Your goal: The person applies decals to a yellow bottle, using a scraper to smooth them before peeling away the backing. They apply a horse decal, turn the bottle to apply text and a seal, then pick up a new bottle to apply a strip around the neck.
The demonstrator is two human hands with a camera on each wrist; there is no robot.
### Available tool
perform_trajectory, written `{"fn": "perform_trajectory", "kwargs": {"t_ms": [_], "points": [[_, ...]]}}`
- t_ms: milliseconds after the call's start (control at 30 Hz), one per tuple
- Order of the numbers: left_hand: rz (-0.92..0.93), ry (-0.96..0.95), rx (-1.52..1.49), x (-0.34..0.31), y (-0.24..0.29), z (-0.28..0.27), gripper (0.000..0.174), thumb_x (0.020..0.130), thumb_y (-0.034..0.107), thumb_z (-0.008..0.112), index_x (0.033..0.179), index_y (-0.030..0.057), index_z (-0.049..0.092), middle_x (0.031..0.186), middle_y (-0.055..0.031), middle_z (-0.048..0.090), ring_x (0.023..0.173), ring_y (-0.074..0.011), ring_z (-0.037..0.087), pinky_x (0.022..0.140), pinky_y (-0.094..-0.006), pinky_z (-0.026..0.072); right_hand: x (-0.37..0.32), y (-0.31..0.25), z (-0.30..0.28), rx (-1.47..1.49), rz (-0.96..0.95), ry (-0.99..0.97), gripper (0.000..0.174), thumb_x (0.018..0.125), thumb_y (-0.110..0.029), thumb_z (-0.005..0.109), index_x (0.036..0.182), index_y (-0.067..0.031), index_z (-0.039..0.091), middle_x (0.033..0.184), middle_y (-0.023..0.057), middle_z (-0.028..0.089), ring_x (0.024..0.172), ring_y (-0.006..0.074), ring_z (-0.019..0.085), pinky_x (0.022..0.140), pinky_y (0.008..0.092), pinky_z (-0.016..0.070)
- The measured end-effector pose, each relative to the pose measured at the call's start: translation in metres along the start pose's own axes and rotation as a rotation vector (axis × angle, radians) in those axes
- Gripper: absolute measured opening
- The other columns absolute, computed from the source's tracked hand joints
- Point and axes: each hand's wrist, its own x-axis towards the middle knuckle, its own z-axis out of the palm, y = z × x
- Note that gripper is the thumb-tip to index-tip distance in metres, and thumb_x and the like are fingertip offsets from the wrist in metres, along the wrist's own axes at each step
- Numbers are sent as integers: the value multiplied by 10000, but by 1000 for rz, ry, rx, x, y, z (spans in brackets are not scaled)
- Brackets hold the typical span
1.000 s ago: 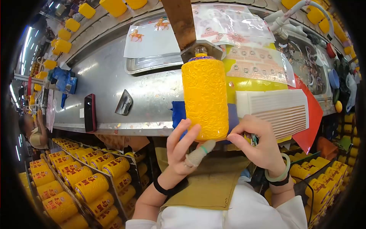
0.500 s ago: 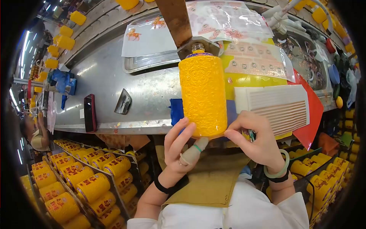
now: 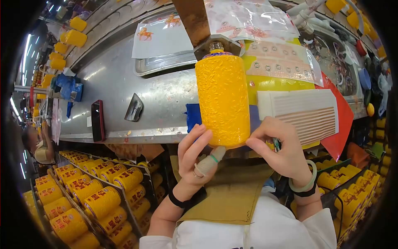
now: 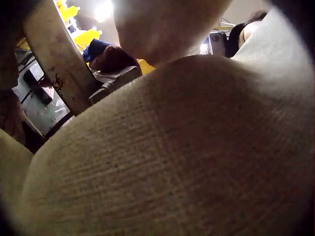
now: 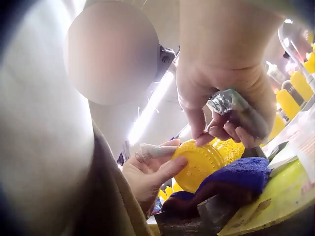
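Note:
A yellow embossed bottle (image 3: 223,99) lies with its clear neck at a dark metal plate (image 3: 232,45) and its base toward me. My left hand (image 3: 192,159) holds the base end, bare fingers along its side and a cloth-wrapped finger with a green band by the base edge. In the right wrist view the left thumb (image 5: 171,167) presses on the flat base. My right hand (image 3: 280,145) has thumb and forefinger at the base's right edge. Its other fingers curl round a small dark green piece with a shiny, silvery end (image 5: 224,102). The left wrist view is mostly blocked by cloth.
Blue cloth (image 3: 192,116) lies under the bottle. Decal sheets (image 3: 277,62), a striped sheet (image 3: 306,118) and a red sheet (image 3: 342,120) are on the right. A metal tray (image 3: 166,64), phone (image 3: 98,120) and dark scrap (image 3: 134,108) are on the left. Racks of yellow bottles (image 3: 103,203) flank me.
The bottle has turned about its long axis; a different part of the relief faces up. Both hands stay at its base, with only slight shifts of the fingers.

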Motion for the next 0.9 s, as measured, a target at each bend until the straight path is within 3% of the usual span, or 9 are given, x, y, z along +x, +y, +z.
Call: {"fn": "perform_trajectory", "kwargs": {"t_ms": [33,233,333,467,533,600,700,900], "points": [[127,-29,98,3,1,-1,290,798,-31,812,1050,88,732,1322,-154,651,1207,-366,634,997,-480,590,0,1,0,3,6,0,107,883,-94,775,880,5,733,786,101,637,679,227,605,639,331,468],[142,-121,10,12,3,0,286,795,-47,807,1023,83,693,1304,-143,656,1212,-368,626,1008,-493,590,0,1,1,18,13,0,109,886,-96,778,881,5,737,787,99,639,677,213,605,638,325,470],[159,-17,-77,7,-11,6,316,785,-51,825,1054,68,709,1297,-150,656,1208,-367,633,967,-454,607,2,-3,-1,1,7,-10,108,888,-96,778,886,4,738,786,100,638,675,210,605,639,324,473],[-29,15,-115,-4,-9,3,427,780,-88,809,1183,-1,693,1295,-158,651,1196,-353,647,999,-429,604,1,-4,1,27,27,-11,106,888,-95,777,889,3,737,782,100,634,673,210,604,640,324,474],[-90,11,-153,-4,-5,0,442,787,-77,806,1196,39,686,1303,-149,651,1197,-356,645,1031,-461,583,1,-5,0,10,19,-15,104,886,-93,777,887,2,736,780,100,633,674,212,604,640,326,473],[61,-18,-5,-2,-4,-1,398,799,-42,819,1158,76,691,1304,-139,662,1205,-362,638,1025,-497,576,2,-5,-2,-10,12,-12,102,884,-91,778,885,2,736,779,99,632,674,213,603,639,327,472],[82,-8,-14,6,3,3,342,805,-29,821,1100,90,696,1285,-135,675,1211,-369,631,1035,-530,569,2,-3,-2,-34,1,-12,99,883,-89,778,877,-1,733,780,100,633,676,218,602,637,329,469],[-8,-7,-163,1,-6,5,268,809,-57,806,1033,81,759,1244,-120,650,1199,-357,636,995,-470,579,2,-6,-1,-8,5,-14,101,880,-92,778,871,-2,732,781,105,633,678,223,606,636,328,469]]}}
